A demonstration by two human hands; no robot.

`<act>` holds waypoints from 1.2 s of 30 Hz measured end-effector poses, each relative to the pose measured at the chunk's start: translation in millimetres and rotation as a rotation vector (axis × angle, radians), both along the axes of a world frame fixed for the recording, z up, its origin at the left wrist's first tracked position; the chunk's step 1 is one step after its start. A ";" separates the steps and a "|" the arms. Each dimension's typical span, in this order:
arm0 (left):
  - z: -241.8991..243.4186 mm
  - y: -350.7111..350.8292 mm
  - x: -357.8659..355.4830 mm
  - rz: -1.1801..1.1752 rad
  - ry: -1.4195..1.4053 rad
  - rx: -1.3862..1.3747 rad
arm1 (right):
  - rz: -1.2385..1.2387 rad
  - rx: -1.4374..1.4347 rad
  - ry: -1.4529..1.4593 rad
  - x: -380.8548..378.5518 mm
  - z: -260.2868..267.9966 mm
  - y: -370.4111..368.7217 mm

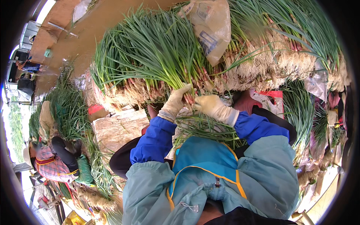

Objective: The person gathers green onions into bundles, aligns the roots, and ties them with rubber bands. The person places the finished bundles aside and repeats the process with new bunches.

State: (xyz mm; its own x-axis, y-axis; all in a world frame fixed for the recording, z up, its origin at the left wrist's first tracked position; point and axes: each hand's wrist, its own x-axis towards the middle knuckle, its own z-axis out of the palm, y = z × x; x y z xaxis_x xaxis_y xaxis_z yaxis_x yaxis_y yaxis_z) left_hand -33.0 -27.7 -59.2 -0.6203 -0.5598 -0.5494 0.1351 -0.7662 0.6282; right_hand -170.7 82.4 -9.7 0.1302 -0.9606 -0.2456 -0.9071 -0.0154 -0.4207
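My gloved left hand (177, 98) grips a bunch of green onions (171, 74) near the base of its stems. The leaves fan up and away to the upper left, and the reddish stem ends point down toward me. At those root ends is my gloved right hand (211, 104), its fingertips against or very close to them; whether they pinch any roots is hard to tell. Just beyond both hands lies a long heap of green onions (135, 56) with pale roots facing me. Loose green leaves (208, 128) are strewn below my hands, in front of my apron (205, 157).
A printed plastic sack (212, 31) lies on the heap. More rooted green onions (281, 50) stretch to the upper right, and another pile (299, 107) is at my right. A flattened tan sheet (121, 129) lies at left. A person in a plaid shirt (53, 163) sits farther left among more onions.
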 end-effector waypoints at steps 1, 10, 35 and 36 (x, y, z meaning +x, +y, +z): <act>-0.2 4.2 0.5 -0.047 0.061 0.029 | -0.018 -0.026 0.015 -0.4 -8.1 -1.8; 28.9 -5.3 46.2 0.114 0.255 -0.044 | 0.777 0.639 0.239 -12.9 -34.8 43.1; 32.4 -13.5 50.8 0.266 0.233 -0.053 | -0.631 0.120 -0.154 -29.9 -22.3 -149.7; 31.0 -11.7 50.0 0.238 0.249 0.005 | -0.592 0.127 -0.105 -36.2 -23.4 -160.9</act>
State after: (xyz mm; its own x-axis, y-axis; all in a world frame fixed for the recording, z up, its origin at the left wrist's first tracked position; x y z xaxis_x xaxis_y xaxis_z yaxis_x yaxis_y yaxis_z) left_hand 17.0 -39.4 -28.2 -0.5881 -0.7025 -0.4009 0.4588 -0.6979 0.5499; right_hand -206.8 -78.5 -33.1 -0.3868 -0.8414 -0.3774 -0.7000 0.5343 -0.4737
